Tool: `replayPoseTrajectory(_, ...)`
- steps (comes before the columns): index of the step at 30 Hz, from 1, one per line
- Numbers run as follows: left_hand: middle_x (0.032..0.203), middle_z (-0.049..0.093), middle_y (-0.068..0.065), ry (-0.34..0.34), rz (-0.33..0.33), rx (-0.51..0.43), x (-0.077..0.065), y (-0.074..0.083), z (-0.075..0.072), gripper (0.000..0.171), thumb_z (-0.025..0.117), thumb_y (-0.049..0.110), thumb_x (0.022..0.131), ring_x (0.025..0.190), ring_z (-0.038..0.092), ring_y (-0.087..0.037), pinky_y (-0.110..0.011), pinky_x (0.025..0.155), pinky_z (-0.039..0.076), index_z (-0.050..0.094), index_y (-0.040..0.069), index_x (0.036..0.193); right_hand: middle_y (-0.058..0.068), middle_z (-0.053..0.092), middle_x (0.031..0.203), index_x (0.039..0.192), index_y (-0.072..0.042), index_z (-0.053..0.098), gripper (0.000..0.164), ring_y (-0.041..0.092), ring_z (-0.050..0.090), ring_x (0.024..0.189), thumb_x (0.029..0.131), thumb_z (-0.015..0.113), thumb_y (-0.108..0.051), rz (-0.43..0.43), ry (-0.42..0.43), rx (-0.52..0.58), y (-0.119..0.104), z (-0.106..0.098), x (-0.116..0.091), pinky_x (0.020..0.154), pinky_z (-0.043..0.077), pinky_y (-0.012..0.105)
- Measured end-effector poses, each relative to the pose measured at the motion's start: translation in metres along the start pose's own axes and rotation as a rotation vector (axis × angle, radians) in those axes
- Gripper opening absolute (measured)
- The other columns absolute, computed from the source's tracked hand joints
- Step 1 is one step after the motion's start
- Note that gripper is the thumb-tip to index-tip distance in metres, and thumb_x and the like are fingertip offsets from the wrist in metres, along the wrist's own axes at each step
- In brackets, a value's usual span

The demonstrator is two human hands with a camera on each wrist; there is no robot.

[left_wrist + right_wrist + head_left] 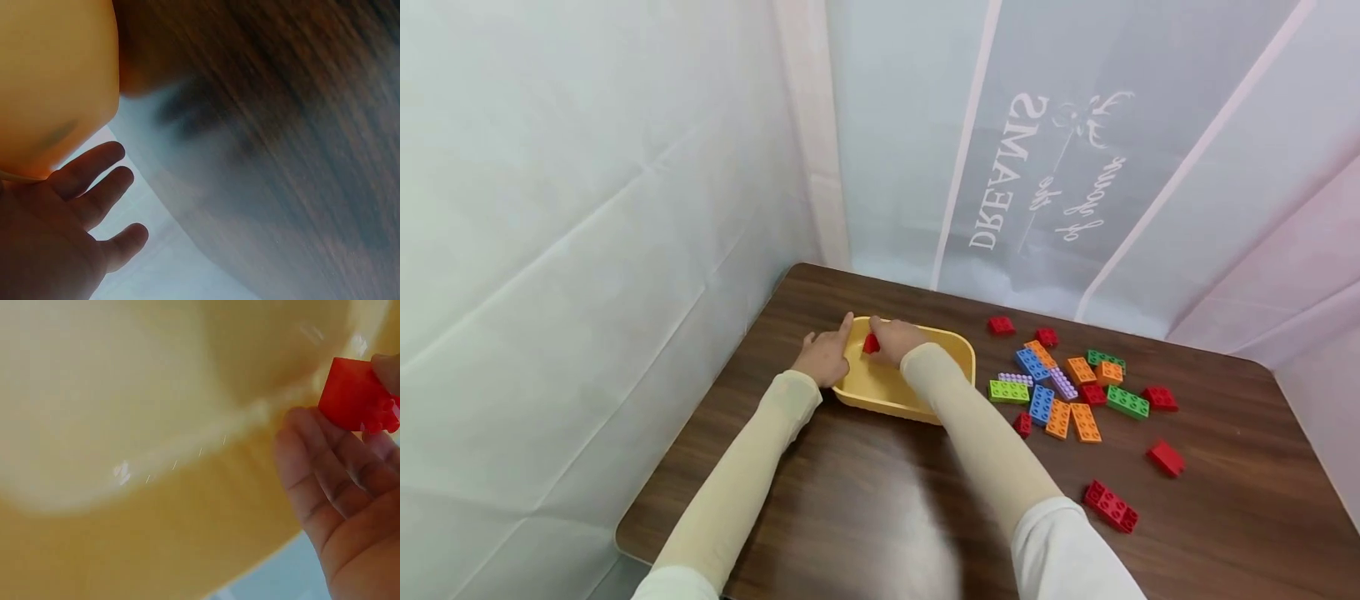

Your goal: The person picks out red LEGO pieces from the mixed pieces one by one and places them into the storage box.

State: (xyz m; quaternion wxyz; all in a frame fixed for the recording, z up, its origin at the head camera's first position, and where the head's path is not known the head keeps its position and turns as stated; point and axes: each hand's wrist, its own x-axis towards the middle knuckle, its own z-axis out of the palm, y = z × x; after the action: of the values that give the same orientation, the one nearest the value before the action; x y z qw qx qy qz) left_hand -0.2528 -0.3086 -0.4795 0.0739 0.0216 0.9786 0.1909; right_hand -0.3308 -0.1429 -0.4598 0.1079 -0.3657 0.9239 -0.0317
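Note:
A yellow plastic tray [877, 406] lies near the back left of the dark wooden table. My left hand [822, 358] grips its left rim, one finger stretched along the edge. From the left wrist, the other fingers [100, 195] spread outside the tray's wall [59, 75]. Inside the tray, my right hand [897, 340] pinches a small red toy brick [871, 343] between thumb and fingers. The right wrist view has the brick [355, 397] close to the tray's inner wall, its studs facing the palm. No other brick shows in the tray.
To the tray's right lie scattered bricks: orange [1086, 422], blue [1042, 404], lime [1008, 392], purple [1063, 383] and green [1127, 402]. Loose red bricks [1111, 506] lie farther out. A white-grey curtain [895, 167] hangs behind the table [850, 500].

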Motion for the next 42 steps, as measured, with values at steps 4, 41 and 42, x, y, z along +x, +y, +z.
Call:
replayPoseTrajectory(4, 0.149, 0.05, -0.014, 0.011, 0.025, -0.01, -0.001, 0.003, 0.002, 0.086, 0.052, 0.009, 0.091, 0.136, 0.044, -0.037, -0.064, 0.115, 0.014, 0.006, 0.009, 0.163, 0.006, 0.066, 0.092, 0.122, -0.007, 0.056, 0.035, 0.02, 0.065, 0.083, 0.097, 0.071, -0.026, -0.029, 0.042, -0.093, -0.009, 0.012, 0.004, 0.08, 0.054, 0.035)
replayPoseTrajectory(41, 0.152, 0.044, -0.021, 0.02, -0.003, -0.029, -0.004, 0.001, 0.003, 0.085, 0.048, 0.006, 0.09, 0.138, 0.04, -0.041, -0.065, 0.114, 0.012, 0.004, 0.009, 0.163, 0.004, 0.068, 0.102, 0.114, -0.011, 0.068, 0.026, 0.02, 0.065, 0.094, 0.1, 0.063, -0.033, -0.024, 0.227, -0.013, 0.035, -0.016, -0.028, 0.082, 0.054, 0.036)
replayPoseTrajectory(42, 0.153, 0.043, -0.022, 0.019, 0.0, -0.03, -0.003, 0.001, 0.003, 0.085, 0.048, 0.006, 0.091, 0.138, 0.04, -0.042, -0.066, 0.114, 0.011, 0.004, 0.009, 0.163, 0.005, 0.067, 0.104, 0.115, -0.011, 0.067, 0.026, 0.02, 0.064, 0.096, 0.1, 0.062, -0.032, -0.011, 0.232, 0.009, 0.039, -0.019, -0.031, 0.083, 0.053, 0.036)
